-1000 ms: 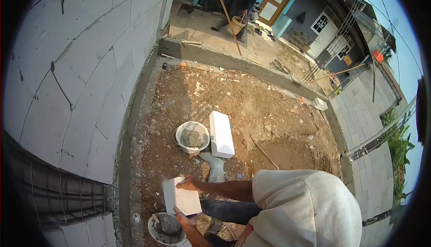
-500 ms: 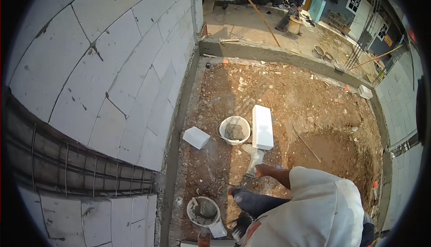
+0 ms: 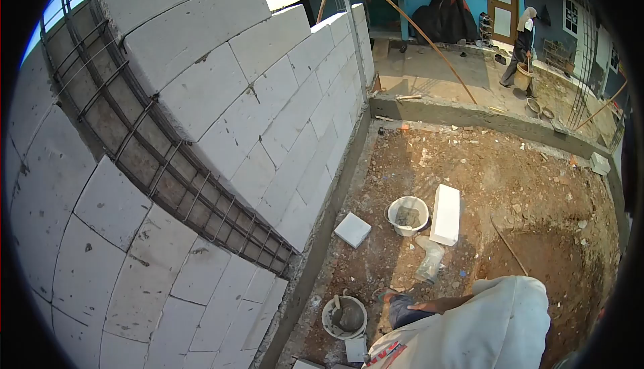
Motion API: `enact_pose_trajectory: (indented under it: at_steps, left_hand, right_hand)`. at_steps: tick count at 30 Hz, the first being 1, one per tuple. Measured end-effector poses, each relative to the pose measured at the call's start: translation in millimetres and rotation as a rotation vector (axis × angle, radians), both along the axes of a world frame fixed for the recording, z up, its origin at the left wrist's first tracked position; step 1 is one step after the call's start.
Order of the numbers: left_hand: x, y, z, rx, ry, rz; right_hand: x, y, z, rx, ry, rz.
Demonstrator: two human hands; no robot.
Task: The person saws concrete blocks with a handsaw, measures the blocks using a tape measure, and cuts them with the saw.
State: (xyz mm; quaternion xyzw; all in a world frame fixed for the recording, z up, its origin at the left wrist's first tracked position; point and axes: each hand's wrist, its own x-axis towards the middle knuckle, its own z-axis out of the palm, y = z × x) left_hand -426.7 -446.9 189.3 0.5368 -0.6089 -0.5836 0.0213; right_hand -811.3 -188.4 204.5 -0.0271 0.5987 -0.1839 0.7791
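Right hand low against the dark trouser knee, forearm coming out of a pale shirt. Fingers too small and blurred; cannot tell whether clenched, loose or grasping anything. Cannot tell the left hand's state either, out of view. Close to the knee, toward the left edge of the dirt plot: a near bucket, white, with grey mix inside and a light handle leaning at the rim. Right by the lower rim of that bucket, a small white block.

Farther along the same left edge, a squarish white block, apart from everything else. Toward the middle of the plot, a far bucket, also with grey mix, and just to the right a long white block. Below both, a crumpled greyish wrap. Farther right, a thin stick flat on the soil. In the far right corner, another pale block.

Along the left edge, a block wall with a slanting-looking strip of steel bars. Beyond the far edge's concrete kerb, another person with a basket in hand.
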Motion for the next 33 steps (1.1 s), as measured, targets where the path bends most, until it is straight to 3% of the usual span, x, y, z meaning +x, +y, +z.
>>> enact_pose_trajectory:
  at_steps: [1, 2, 11, 15, 18, 20, 22, 24, 25, 27, 28, 29, 32, 33]
  left_hand:
    - [4.3, 3.6, -0.6, -0.016, 0.006, 0.004]
    - [7.9, 6.0, -2.3, -0.040, 0.015, 0.006]
    - [58.2, 61.4, 0.8, -0.035, 0.006, 0.140]
    - [90.1, 109.9, -11.4, 0.045, -0.047, 0.283]
    - [117.2, 165.2, -24.5, 0.130, -0.083, 0.438]
    - [132.1, 220.2, -38.7, 0.196, -0.093, 0.574]
    - [133.9, 294.0, -53.3, 0.270, -0.095, 0.723]
    - [118.3, 376.6, -62.8, 0.363, -0.096, 0.867]
    - [106.0, 413.2, -63.9, 0.413, -0.101, 0.927]
    - [78.7, 467.8, -62.2, 0.507, -0.108, 1.024]
    - [68.4, 481.2, -60.3, 0.544, -0.108, 1.052]
    - [58.1, 489.7, -57.6, 0.573, -0.106, 1.067]
    - [39.8, 484.6, -58.2, 0.610, -0.093, 1.062]
    - [36.2, 479.2, -62.2, 0.603, -0.087, 1.051]
  right_hand:
    - [5.4, -6.3, -40.2, -0.173, 0.047, 0.214]
    - [8.0, -5.2, -74.6, -0.294, 0.099, 0.218]
    - [25.2, -87.6, -28.8, -0.777, 0.262, 0.768]
    - [19.1, -118.7, -33.7, -1.466, 0.493, 1.020]
    - [46.4, -161.6, -1.9, -0.579, 0.321, 0.993]
    - [66.4, -183.0, 14.2, -0.425, 0.500, 1.137]
    - [49.1, -184.7, -40.1, -0.821, 0.706, 1.314]
    - [33.5, -180.7, -56.4, -0.875, 0.820, 1.261]
    - [10.6, -181.1, -105.7, -0.977, 0.790, 1.352]
    - [-35.4, -176.7, -126.3, -1.648, 0.804, 1.472]
    - [-41.7, -177.3, -103.2, -1.837, 0.780, 1.515]
    - [-55.8, -172.8, -122.8, -1.633, 0.944, 1.765]
    - [-114.1, -167.2, -161.5, -1.607, 0.743, 1.683]
    - [-125.6, -169.8, -160.2, -1.740, 0.501, 1.351]
